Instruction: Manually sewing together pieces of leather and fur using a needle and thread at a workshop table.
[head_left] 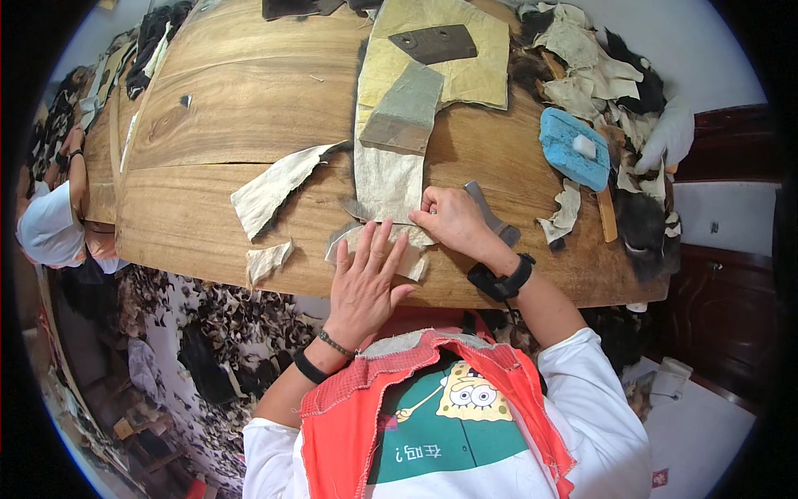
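Observation:
My left hand lies with spread fingers on a pale piece of hide near the table's front edge. My right hand is closed at the lower right corner of a long pale strip, gripping something small that I cannot make out. A dark metal tool lies beside and partly behind that hand. Above, a grey template rests on the strip and on a yellow sheet, with a dark plate higher on the sheet. Loose hide offcuts lie to the left.
The wooden table holds a blue slab with a white block, and heaped fur scraps at the right. Another person works at the far left. Fur scraps cover the area below. A dark red door stands right.

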`<act>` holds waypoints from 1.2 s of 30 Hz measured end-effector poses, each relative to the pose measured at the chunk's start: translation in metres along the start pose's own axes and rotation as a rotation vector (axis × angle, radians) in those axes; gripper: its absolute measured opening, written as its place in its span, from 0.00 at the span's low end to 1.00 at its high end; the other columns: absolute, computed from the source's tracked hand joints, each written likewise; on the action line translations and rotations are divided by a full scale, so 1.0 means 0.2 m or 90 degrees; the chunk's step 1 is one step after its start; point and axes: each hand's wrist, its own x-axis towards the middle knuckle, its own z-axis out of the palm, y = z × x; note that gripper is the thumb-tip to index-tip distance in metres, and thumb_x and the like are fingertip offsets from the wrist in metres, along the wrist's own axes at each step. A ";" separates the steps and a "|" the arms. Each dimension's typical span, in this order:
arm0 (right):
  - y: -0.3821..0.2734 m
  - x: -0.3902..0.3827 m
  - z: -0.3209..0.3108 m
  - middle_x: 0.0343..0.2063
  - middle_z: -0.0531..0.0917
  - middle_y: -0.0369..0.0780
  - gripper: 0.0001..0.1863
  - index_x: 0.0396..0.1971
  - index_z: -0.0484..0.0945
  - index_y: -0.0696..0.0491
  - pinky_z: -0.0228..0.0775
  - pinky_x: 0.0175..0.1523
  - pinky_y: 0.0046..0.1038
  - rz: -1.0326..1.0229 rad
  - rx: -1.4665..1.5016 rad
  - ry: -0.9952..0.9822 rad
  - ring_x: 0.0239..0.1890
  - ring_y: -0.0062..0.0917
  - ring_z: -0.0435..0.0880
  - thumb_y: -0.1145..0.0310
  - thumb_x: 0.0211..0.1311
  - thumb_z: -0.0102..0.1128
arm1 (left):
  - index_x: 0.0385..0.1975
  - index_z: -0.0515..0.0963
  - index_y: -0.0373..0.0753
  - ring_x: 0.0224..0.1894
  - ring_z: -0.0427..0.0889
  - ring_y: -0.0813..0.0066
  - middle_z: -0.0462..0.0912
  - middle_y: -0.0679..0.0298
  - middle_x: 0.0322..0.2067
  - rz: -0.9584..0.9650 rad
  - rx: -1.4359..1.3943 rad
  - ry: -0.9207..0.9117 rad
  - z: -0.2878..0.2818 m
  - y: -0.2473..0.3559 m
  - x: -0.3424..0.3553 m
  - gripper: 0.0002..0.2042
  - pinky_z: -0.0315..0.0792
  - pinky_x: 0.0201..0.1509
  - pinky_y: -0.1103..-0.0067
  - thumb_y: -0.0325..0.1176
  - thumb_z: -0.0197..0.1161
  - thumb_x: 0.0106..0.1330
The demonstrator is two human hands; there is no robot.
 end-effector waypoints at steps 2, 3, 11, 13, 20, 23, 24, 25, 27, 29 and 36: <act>-0.02 0.02 -0.04 0.20 0.83 0.42 0.14 0.26 0.80 0.56 0.73 0.33 0.32 0.046 -0.066 -0.061 0.26 0.28 0.83 0.59 0.55 0.70 | 0.73 0.55 0.46 0.77 0.44 0.57 0.48 0.58 0.75 0.001 0.023 0.008 0.01 -0.01 0.03 0.39 0.36 0.75 0.53 0.61 0.48 0.66; -0.02 0.04 -0.07 0.20 0.83 0.42 0.14 0.26 0.80 0.56 0.73 0.33 0.32 0.034 -0.063 -0.045 0.26 0.28 0.83 0.59 0.55 0.70 | 0.74 0.54 0.43 0.77 0.44 0.57 0.48 0.58 0.75 -0.023 0.029 0.017 0.01 -0.01 0.05 0.39 0.36 0.75 0.53 0.60 0.48 0.66; 0.09 0.43 -0.21 0.36 0.84 0.35 0.27 0.53 0.74 0.61 0.71 0.36 0.21 0.170 0.704 0.108 0.34 0.17 0.81 0.64 0.58 0.71 | 0.73 0.53 0.38 0.77 0.44 0.56 0.49 0.56 0.74 -0.079 0.007 0.048 0.03 0.03 0.07 0.39 0.36 0.75 0.52 0.53 0.54 0.67; 0.08 0.42 -0.19 0.37 0.84 0.33 0.21 0.52 0.77 0.58 0.67 0.34 0.18 0.136 0.784 0.045 0.33 0.13 0.79 0.67 0.60 0.69 | 0.72 0.53 0.37 0.77 0.45 0.54 0.51 0.54 0.74 -0.072 -0.060 0.070 0.01 0.02 0.06 0.36 0.38 0.74 0.50 0.46 0.56 0.68; 0.00 0.16 -0.10 0.26 0.76 0.39 0.05 0.30 0.83 0.58 0.69 0.35 0.27 -0.193 0.249 0.001 0.30 0.24 0.78 0.73 0.55 0.67 | 0.70 0.57 0.36 0.74 0.52 0.48 0.66 0.54 0.67 -0.137 -0.028 0.184 -0.04 -0.18 0.01 0.30 0.41 0.71 0.41 0.27 0.53 0.67; -0.03 0.06 -0.06 0.31 0.76 0.43 0.04 0.31 0.82 0.55 0.72 0.37 0.33 -0.351 0.028 0.038 0.33 0.36 0.80 0.74 0.55 0.64 | 0.69 0.58 0.36 0.74 0.53 0.49 0.66 0.54 0.67 -0.149 0.016 0.175 -0.04 -0.25 -0.02 0.29 0.41 0.71 0.41 0.26 0.52 0.67; -0.03 0.05 -0.05 0.31 0.76 0.43 0.04 0.31 0.82 0.55 0.72 0.37 0.33 -0.353 0.029 0.036 0.33 0.36 0.80 0.74 0.55 0.64 | 0.68 0.62 0.36 0.75 0.52 0.50 0.65 0.54 0.67 -0.156 -0.025 0.193 -0.04 -0.26 -0.03 0.27 0.40 0.72 0.43 0.25 0.52 0.67; -0.04 0.04 -0.05 0.31 0.76 0.42 0.06 0.33 0.82 0.54 0.73 0.38 0.34 -0.380 -0.023 0.026 0.34 0.36 0.80 0.74 0.55 0.64 | 0.68 0.62 0.36 0.75 0.52 0.50 0.65 0.54 0.67 -0.157 -0.024 0.193 -0.05 -0.26 -0.03 0.27 0.40 0.72 0.43 0.25 0.52 0.67; -0.03 0.03 -0.04 0.32 0.76 0.42 0.07 0.35 0.82 0.53 0.74 0.39 0.34 -0.407 -0.077 0.016 0.34 0.36 0.81 0.74 0.55 0.64 | 0.66 0.65 0.37 0.72 0.57 0.50 0.66 0.54 0.67 -0.127 -0.005 0.238 -0.06 -0.26 -0.05 0.26 0.49 0.72 0.51 0.22 0.52 0.65; -0.02 0.03 -0.04 0.31 0.75 0.41 0.09 0.36 0.82 0.53 0.74 0.38 0.33 -0.473 -0.147 0.030 0.34 0.35 0.81 0.74 0.53 0.63 | 0.65 0.66 0.37 0.69 0.61 0.49 0.66 0.54 0.67 -0.095 -0.084 0.259 -0.08 -0.27 -0.04 0.27 0.55 0.70 0.56 0.21 0.53 0.63; -0.01 0.07 -0.06 0.33 0.78 0.39 0.06 0.36 0.81 0.52 0.76 0.37 0.30 -0.505 -0.171 0.029 0.35 0.31 0.82 0.71 0.58 0.63 | 0.47 0.78 0.36 0.50 0.74 0.51 0.79 0.53 0.48 0.033 -0.189 0.176 -0.18 -0.35 0.21 0.17 0.70 0.54 0.66 0.19 0.58 0.58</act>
